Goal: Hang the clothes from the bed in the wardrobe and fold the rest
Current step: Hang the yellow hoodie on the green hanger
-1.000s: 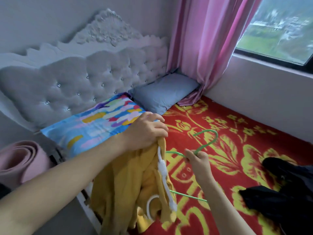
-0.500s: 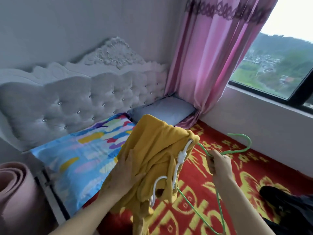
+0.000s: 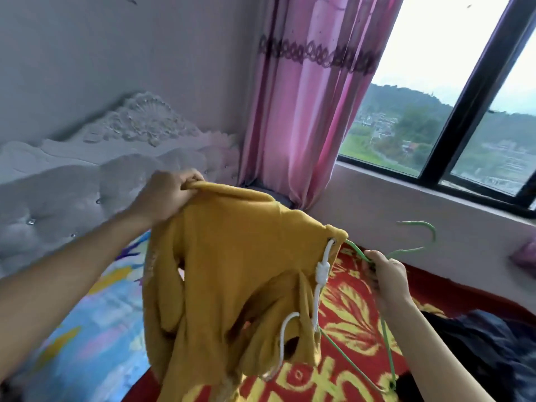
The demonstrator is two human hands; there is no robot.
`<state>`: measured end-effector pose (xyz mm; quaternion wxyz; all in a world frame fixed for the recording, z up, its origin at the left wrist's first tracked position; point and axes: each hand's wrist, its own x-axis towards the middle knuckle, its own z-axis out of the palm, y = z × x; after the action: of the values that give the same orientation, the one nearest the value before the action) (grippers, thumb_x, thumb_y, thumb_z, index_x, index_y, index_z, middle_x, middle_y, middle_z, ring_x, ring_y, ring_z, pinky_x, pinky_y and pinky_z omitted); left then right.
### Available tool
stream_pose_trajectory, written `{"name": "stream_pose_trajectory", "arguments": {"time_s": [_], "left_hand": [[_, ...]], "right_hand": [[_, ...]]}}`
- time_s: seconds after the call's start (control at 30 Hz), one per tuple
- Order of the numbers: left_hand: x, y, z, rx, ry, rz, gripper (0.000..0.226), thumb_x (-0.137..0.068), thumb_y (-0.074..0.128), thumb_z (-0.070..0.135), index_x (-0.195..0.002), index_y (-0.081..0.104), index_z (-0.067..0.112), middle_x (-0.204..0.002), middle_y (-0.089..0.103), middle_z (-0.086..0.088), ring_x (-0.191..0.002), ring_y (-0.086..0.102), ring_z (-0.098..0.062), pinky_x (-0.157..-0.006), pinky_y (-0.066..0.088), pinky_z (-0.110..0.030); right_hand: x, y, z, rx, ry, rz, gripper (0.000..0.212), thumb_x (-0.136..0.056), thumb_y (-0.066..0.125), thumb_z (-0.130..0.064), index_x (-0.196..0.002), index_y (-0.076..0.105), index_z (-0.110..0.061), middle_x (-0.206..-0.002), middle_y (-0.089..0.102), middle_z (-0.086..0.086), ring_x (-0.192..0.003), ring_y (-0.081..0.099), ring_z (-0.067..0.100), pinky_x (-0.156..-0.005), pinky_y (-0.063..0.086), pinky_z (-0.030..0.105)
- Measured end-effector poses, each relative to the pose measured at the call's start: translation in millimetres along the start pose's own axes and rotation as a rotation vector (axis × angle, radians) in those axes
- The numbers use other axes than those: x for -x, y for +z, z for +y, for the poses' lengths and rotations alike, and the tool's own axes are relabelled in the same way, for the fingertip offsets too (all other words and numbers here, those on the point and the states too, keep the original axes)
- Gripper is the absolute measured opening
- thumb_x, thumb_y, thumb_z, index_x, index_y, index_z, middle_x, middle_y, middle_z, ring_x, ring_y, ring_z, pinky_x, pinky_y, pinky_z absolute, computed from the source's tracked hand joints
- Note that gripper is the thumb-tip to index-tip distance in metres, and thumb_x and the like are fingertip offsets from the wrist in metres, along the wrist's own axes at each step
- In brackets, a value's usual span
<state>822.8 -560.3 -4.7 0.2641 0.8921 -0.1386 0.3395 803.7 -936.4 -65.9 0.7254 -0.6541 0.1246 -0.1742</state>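
Left hand fingers curl round the top fold of the hoodie, which hangs limp below them, over the bed. Right hand fingers pinch the hanger just under its hook. Soft, saggy cloth, probably best gripped at the shoulder

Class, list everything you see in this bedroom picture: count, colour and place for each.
hoodie: one, mustard yellow, held up over the bed
hanger: one, green, partly inside the hoodie
curtain: one, pink, beside the window
window: one, dark frame, right
headboard: one, pale, left
pillow: one, multicoloured, lower left
bedspread: one, red and yellow, below
dark clothes: one heap, lower right
left hand: grips the hoodie's top
right hand: grips the hanger
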Motion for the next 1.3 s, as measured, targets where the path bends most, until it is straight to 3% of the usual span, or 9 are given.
{"name": "stream_pose_trajectory", "arguments": {"time_s": [0.17, 0.4, 0.53, 0.67, 0.77, 0.83, 0.93, 1.07, 1.3], "left_hand": [[-39.2, -38.2, 17.8, 0.082, 0.148, -0.191, 0.01, -0.081, 0.072, 0.015, -0.089, 0.075, 0.019, -0.078, 0.068, 0.01, -0.072, 0.059, 0.007, -0.069, 0.035, 0.001], [-40.5, -35.7, 31.3, 0.24, 0.23, -0.204, 0.017, -0.08, 0.069, 0.018, -0.081, 0.069, 0.035, -0.068, 0.063, 0.034, -0.074, 0.058, 0.016, -0.067, 0.038, 0.001], [-44.1, -41.5, 34.2, 0.295, 0.202, -0.092, 0.023, -0.081, 0.069, 0.016, -0.082, 0.066, 0.039, -0.067, 0.055, 0.047, -0.074, 0.053, 0.025, -0.068, 0.035, 0.005], [-38.7, -39.4, 34.1, 0.26, 0.267, -0.147, 0.019, -0.081, 0.064, 0.024, -0.1, 0.066, 0.027, -0.068, 0.058, 0.043, -0.076, 0.055, 0.022, -0.067, 0.038, 0.003], [-38.9, -41.8, 10.2, 0.19, 0.103, -0.091, 0.024, -0.087, 0.062, 0.024, -0.11, 0.065, 0.022, -0.088, 0.064, 0.015, -0.074, 0.057, 0.004, -0.063, 0.038, -0.009], [-42.9, -40.5, -0.2, 0.092, 0.004, -0.166, 0.03, -0.088, 0.062, 0.024, -0.118, 0.063, 0.017, -0.105, 0.061, -0.005, -0.084, 0.054, -0.011, -0.068, 0.041, -0.022], [-46.6, -27.2, 22.1, 0.141, 0.132, -0.14, 0.034, -0.09, 0.058, 0.024, -0.123, 0.059, 0.021, -0.121, 0.054, 0.0, -0.107, 0.047, -0.011, -0.087, 0.034, -0.024], [-41.3, 16.9, 66.4, -0.256, 0.314, -0.53, 0.055, -0.09, 0.036, 0.062, -0.136, 0.044, 0.033, -0.13, 0.051, 0.007, -0.119, 0.046, -0.012, -0.101, 0.03, -0.035], [-24.9, 42.5, 81.9, -0.022, 0.656, -0.019, 0.072, -0.093, 0.023, 0.059, -0.086, 0.073, 0.009, -0.072, 0.067, -0.006, -0.059, 0.065, -0.022, -0.052, 0.052, -0.03]], "right_hand": [[-2.0, -13.0, 1.1, 0.01, -0.092, -0.017, 0.043, -0.09, 0.054, -0.011, -0.049, 0.042, -0.014, -0.04, 0.034, -0.003, -0.037, 0.029, 0.012, -0.044, 0.027, 0.022], [14.2, -22.6, 16.3, 0.0, -0.111, 0.083, 0.043, -0.091, 0.049, -0.009, -0.05, 0.035, -0.017, -0.037, 0.03, -0.008, -0.033, 0.025, 0.005, -0.035, 0.021, 0.015], [28.5, 2.8, 12.6, 0.14, -0.167, -0.103, 0.056, -0.093, 0.048, -0.009, -0.04, 0.035, -0.023, -0.039, 0.028, -0.008, -0.037, 0.022, 0.006, -0.036, 0.022, 0.018], [34.4, 18.9, -2.7, -0.022, -0.145, 0.018, 0.051, -0.09, 0.047, -0.005, -0.044, 0.034, -0.02, -0.037, 0.028, -0.01, -0.032, 0.023, 0.002, -0.033, 0.021, 0.014], [36.1, 26.9, -10.6, -0.104, -0.116, 0.009, 0.05, -0.091, 0.047, -0.006, -0.044, 0.035, -0.018, -0.038, 0.029, -0.007, -0.034, 0.025, 0.004, -0.034, 0.022, 0.015], [38.0, 34.3, -24.7, -0.058, -0.145, -0.036, 0.05, -0.093, 0.05, -0.014, -0.044, 0.036, -0.017, -0.04, 0.029, -0.005, -0.036, 0.025, 0.007, -0.036, 0.023, 0.017], [40.0, 51.8, -39.5, 0.016, -0.196, -0.092, 0.048, -0.093, 0.054, -0.025, -0.048, 0.042, -0.013, -0.038, 0.032, -0.006, -0.034, 0.029, 0.006, -0.035, 0.028, 0.016], [46.5, 70.3, -44.1, 0.021, -0.152, -0.105, 0.047, -0.092, 0.055, -0.029, -0.051, 0.043, -0.011, -0.036, 0.032, -0.006, -0.03, 0.028, 0.005, -0.034, 0.026, 0.014], [47.6, 42.2, -49.1, 0.048, -0.19, -0.083, 0.048, -0.091, 0.058, -0.029, -0.052, 0.04, -0.008, -0.045, 0.033, 0.005, -0.041, 0.028, 0.013, -0.043, 0.027, 0.024]]}}
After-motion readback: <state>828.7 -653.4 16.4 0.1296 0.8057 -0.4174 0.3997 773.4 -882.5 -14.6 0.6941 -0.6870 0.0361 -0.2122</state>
